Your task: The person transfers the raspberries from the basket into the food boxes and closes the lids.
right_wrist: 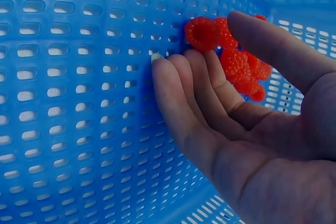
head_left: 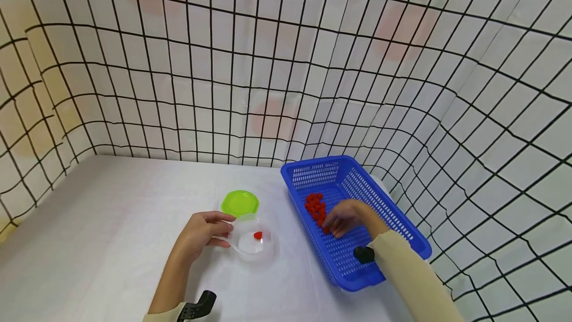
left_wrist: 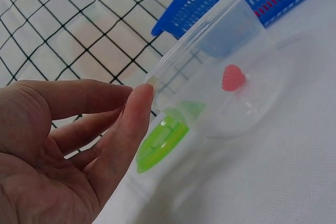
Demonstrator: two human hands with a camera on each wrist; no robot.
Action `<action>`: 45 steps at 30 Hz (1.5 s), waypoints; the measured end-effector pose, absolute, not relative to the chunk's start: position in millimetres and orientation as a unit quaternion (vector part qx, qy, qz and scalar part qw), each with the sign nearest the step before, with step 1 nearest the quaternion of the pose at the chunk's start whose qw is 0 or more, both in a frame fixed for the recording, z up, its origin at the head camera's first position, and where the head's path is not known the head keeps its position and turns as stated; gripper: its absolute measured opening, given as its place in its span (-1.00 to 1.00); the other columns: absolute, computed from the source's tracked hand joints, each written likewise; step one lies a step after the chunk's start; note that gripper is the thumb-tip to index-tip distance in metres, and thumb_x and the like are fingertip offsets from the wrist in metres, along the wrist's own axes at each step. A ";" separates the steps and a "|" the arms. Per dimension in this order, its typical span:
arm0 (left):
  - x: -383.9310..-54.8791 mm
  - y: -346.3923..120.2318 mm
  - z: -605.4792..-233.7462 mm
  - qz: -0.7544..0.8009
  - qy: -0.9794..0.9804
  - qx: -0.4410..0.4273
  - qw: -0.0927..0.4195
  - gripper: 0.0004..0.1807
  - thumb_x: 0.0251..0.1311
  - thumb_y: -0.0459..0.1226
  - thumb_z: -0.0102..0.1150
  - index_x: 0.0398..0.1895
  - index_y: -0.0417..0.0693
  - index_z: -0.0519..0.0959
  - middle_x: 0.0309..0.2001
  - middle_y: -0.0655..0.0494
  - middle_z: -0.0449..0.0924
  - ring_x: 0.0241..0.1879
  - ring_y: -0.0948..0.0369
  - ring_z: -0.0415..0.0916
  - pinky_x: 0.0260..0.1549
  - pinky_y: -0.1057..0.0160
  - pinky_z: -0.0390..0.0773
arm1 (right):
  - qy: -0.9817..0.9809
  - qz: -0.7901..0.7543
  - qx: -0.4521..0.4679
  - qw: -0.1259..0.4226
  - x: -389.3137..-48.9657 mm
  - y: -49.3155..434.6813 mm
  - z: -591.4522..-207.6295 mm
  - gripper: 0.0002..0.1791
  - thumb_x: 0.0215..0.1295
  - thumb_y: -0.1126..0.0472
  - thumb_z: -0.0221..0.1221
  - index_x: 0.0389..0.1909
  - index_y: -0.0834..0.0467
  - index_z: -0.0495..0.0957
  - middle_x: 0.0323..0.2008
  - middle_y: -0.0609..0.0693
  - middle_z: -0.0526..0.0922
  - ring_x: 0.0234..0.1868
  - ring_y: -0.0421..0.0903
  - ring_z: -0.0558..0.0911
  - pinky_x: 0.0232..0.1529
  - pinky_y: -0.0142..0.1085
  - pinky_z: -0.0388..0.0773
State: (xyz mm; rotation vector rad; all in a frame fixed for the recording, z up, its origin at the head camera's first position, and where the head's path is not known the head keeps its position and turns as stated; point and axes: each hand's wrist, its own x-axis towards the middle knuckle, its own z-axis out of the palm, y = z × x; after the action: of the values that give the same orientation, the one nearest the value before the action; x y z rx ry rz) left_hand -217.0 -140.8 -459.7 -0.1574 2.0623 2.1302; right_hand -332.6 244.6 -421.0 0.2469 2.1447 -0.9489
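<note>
My left hand [head_left: 199, 235] pinches the rim of a clear plastic tub [left_wrist: 247, 103] between thumb and fingers. A single red raspberry [left_wrist: 232, 77] lies inside the tub. My right hand [head_left: 346, 218] reaches down into a blue plastic basket [head_left: 344, 260], next to a cluster of red raspberries [head_left: 315, 206]. In the right wrist view, the fingers are loosely bent with their tips at the basket's floor beside a hollow raspberry [right_wrist: 201, 33]. The thumb stands apart from them, and nothing is gripped between.
A bright green lid [head_left: 240, 202] lies on the white tabletop [head_left: 125, 222] just behind the tub. The basket stands on the right side of the table. A black wire grid [head_left: 232, 58] with white cloth behind it encloses the back and sides.
</note>
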 end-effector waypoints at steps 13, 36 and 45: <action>-217.5 -142.3 -460.0 0.714 0.693 -0.054 0.085 -0.67 0.22 -0.43 0.26 0.04 -0.44 0.62 -0.26 -0.11 0.68 -0.38 0.12 0.61 -0.40 0.11 0.78 | 0.862 -0.338 0.105 0.363 -332.0 235.5 -425.0 -0.84 0.13 0.24 0.45 -0.39 0.23 0.68 -0.46 0.08 0.62 -0.48 -0.09 0.65 -0.20 -0.26 0.77; -219.2 -142.0 -461.7 0.719 0.687 -0.053 0.087 -0.68 0.21 -0.43 0.28 0.02 -0.45 0.62 -0.33 -0.07 0.63 -0.39 0.13 0.61 -0.42 0.11 0.78 | 0.847 -0.391 0.058 0.354 -328.5 247.1 -417.1 -0.81 0.28 0.29 0.29 -0.18 0.34 0.67 -0.37 0.14 0.67 -0.44 -0.06 0.68 -0.18 -0.23 0.77; -220.3 -142.0 -465.3 0.723 0.684 -0.050 0.084 -0.68 0.22 -0.43 0.28 0.01 -0.45 0.63 -0.31 -0.06 0.64 -0.38 0.12 0.60 -0.42 0.11 0.78 | 0.840 -0.419 0.024 0.345 -330.4 242.4 -394.7 -0.67 0.29 0.30 0.25 -0.02 0.43 0.62 -0.19 0.21 0.70 -0.31 0.00 0.72 -0.06 -0.13 0.76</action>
State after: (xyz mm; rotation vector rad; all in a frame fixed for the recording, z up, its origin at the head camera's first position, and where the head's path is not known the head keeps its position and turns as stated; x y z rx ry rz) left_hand -220.3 -142.0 -465.3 -0.1498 2.0400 2.1570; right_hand -330.4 242.4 -394.7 0.0631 2.1804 -1.0872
